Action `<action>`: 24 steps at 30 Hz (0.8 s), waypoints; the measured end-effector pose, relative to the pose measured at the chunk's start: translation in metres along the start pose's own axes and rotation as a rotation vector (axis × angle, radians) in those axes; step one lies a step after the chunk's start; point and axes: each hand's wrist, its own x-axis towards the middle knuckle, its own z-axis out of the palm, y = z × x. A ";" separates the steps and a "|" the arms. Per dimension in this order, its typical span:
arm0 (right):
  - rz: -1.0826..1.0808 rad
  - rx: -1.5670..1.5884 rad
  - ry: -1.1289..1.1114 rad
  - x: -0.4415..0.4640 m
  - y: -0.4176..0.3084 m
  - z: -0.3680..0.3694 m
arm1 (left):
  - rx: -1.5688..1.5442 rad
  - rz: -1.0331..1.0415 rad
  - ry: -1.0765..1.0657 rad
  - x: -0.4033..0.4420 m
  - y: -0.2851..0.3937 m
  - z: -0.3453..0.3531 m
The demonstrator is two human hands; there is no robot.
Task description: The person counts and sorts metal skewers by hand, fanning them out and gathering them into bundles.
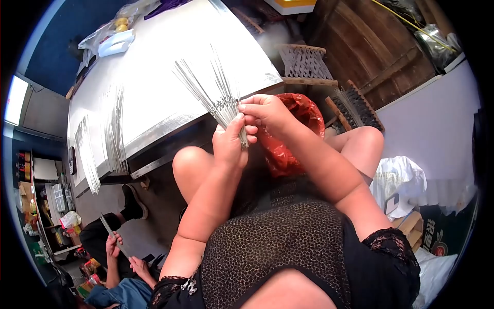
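Observation:
My left hand [230,141] is wrapped round the lower end of a bundle of thin metal wires [225,105], whose upper ends fan out over the table edge. Dark small knots or loops show midway along the wires. My right hand [265,113] pinches at the bundle's right side, thumb and forefinger together near those loops. Just below and behind my right hand is a red plastic bag [296,134], open at the top. Two more groups of thin wires, one [114,129] and another [86,154], lie at the table's left end.
The white table [170,36] holds a light blue packet [116,43] and a phone [72,160] at its edge. At lower left, another person's hands [123,252] hold a thin strip. Wooden frames [307,64] stand right of the table, a white bag [399,177] farther right.

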 end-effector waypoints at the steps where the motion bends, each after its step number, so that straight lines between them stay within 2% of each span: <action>1: 0.000 0.001 -0.010 0.001 0.000 0.000 | 0.000 0.001 -0.002 0.000 0.000 0.000; 17: 0.003 -0.024 -0.027 0.008 0.002 0.009 | -0.008 -0.003 0.045 -0.008 0.005 0.001; 24: 0.023 -0.073 -0.048 0.011 0.003 0.015 | -0.033 -0.001 -0.040 -0.006 0.004 -0.007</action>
